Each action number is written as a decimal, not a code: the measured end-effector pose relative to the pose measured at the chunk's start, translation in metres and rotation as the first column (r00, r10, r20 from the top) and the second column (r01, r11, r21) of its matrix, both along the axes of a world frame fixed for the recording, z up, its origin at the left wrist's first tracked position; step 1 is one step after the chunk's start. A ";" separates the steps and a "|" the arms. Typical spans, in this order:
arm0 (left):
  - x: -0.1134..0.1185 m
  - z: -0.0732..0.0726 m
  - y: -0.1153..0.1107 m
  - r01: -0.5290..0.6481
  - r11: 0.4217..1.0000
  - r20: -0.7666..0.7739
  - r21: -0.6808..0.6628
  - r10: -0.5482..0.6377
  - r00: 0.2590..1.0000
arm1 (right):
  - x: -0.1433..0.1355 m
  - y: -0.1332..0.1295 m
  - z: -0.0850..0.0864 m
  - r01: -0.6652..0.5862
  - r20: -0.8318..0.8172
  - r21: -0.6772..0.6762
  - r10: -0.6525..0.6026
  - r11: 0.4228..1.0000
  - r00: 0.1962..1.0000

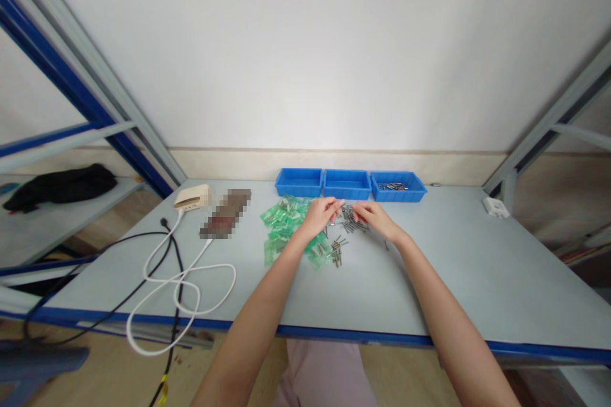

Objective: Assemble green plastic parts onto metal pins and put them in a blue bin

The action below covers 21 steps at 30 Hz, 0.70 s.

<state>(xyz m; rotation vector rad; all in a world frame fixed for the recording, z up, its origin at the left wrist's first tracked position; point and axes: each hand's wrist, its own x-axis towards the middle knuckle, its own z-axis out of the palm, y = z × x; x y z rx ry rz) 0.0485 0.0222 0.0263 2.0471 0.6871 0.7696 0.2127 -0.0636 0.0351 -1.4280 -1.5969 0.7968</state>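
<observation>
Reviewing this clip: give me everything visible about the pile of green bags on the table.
The pile of green bags looks like thin, see-through plastic, crumpled, with pale glints. The bags lie flat and overlapping, spread loosely on the grey table, in front of the left blue bin. The person's left hand and forearm cover part of the right side; whether they touch it is unclear. Loose metal pieces lie at the lower right edge. Contents and exact count can't be made out.
</observation>
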 end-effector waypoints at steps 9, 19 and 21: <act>-0.018 0.010 0.003 0.039 0.936 -0.332 0.349 0.085 0.939 | 0.070 0.014 -0.019 0.538 -0.366 0.063 -0.483 0.840 0.796; -0.012 0.004 -0.006 0.147 0.934 -0.437 0.327 0.011 0.900 | 0.057 0.003 -0.014 0.392 -0.062 0.089 -0.387 0.916 0.920; -0.013 0.005 -0.008 0.131 0.948 -0.428 0.290 0.005 0.904 | 0.038 0.002 -0.008 0.270 0.026 0.067 -0.272 0.960 0.962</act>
